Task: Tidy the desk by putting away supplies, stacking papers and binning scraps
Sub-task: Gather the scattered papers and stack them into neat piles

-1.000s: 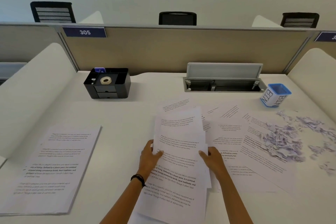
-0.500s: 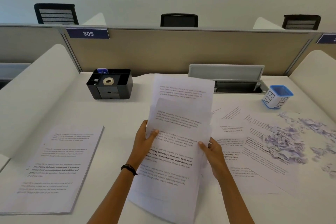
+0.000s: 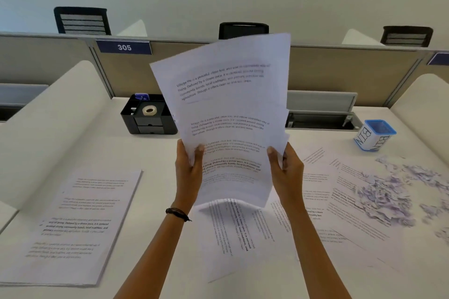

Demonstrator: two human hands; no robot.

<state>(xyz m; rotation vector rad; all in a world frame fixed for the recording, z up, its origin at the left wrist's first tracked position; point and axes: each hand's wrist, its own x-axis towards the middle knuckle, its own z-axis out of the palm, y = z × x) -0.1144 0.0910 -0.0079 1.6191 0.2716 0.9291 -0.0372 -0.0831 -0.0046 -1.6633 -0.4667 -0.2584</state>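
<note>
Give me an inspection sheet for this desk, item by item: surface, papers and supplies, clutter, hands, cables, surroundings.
Surface: white desk, right half strewn with paper.
Job's things: sheaf of papers held upright above the desk; neat stack lying at left; loose sheets spread at right; BIN cup back right; black organiser holding a tape roll.
Clutter: paper scraps heaped on the loose sheets and desk, right.
Hands: left hand and right hand each grip a side edge of the sheaf.
Cables: nothing seen; desk hatch stands open.
Surroundings: partition with 305 sign; chairs beyond.
</note>
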